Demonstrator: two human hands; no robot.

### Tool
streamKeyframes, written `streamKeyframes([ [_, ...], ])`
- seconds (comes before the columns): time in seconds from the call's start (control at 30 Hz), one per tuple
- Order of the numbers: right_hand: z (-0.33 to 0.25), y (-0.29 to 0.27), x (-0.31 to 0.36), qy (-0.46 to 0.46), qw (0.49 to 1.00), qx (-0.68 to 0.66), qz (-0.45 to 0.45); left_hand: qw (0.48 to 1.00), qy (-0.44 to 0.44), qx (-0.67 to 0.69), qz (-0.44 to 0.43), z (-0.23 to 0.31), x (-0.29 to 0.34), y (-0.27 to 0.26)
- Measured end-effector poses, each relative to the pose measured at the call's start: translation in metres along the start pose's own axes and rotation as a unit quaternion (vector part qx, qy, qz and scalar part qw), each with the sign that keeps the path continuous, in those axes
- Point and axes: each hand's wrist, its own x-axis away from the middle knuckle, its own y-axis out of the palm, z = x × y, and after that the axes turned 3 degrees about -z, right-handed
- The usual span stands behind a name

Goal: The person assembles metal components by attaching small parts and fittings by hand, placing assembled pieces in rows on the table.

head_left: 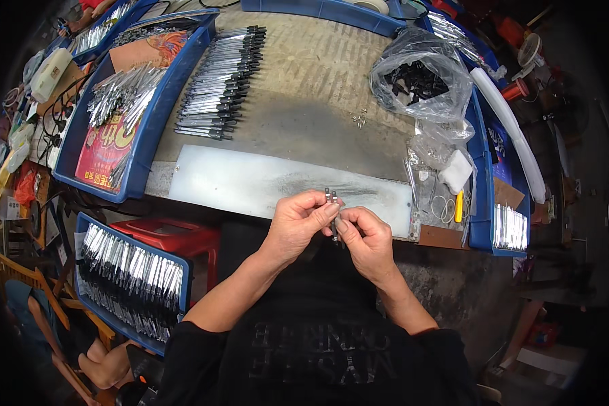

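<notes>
In front of my body, at the near edge of a white board [243, 174], both hands meet around a pair of slim dark rods [334, 234] with metallic bands near their upper ends. My left hand [296, 223] pinches them between thumb and fingers. From the other side, the thumb and fingers of my right hand [367, 238] close on the same rods lower down. My fingers cover much of the rods, so their full shape is hidden. Beyond the board lies a long row of silver rods with black ends [223, 81].
A blue bin [137, 139] with silver rods stands left; a lower blue tray [185, 287] holds many more, beside a red stool [166, 233]. At right are a plastic bag of black parts [419, 80], tiny metal pieces [360, 119], a yellow-handled tool [459, 206] and another blue bin [479, 233].
</notes>
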Motion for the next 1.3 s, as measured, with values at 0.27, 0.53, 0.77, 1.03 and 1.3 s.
streamKeyframes([
  [0.27,0.0026,-0.0016,0.0033,-0.020,0.999,0.026,0.003,1.000,0.014,-0.008,-0.020,-0.0017,0.0008,-0.0045],
  [0.53,-0.0036,-0.0003,0.0008,-0.035,0.998,0.044,0.009,1.000,0.003,-0.026,-0.016,-0.0002,0.0017,-0.0023],
  [0.77,-0.0010,0.0007,0.0017,-0.041,0.998,0.037,0.006,0.999,0.004,-0.031,-0.019,-0.0004,0.0027,-0.0016],
  [1.03,-0.0025,-0.0004,0.0001,-0.033,0.999,0.042,-0.003,0.999,0.006,-0.033,-0.020,-0.0022,0.0011,-0.0014],
  [1.3,0.0002,0.0000,-0.0023,-0.042,0.998,0.045,-0.005,0.999,0.006,-0.051,-0.015,-0.0001,-0.0002,-0.0017],
])
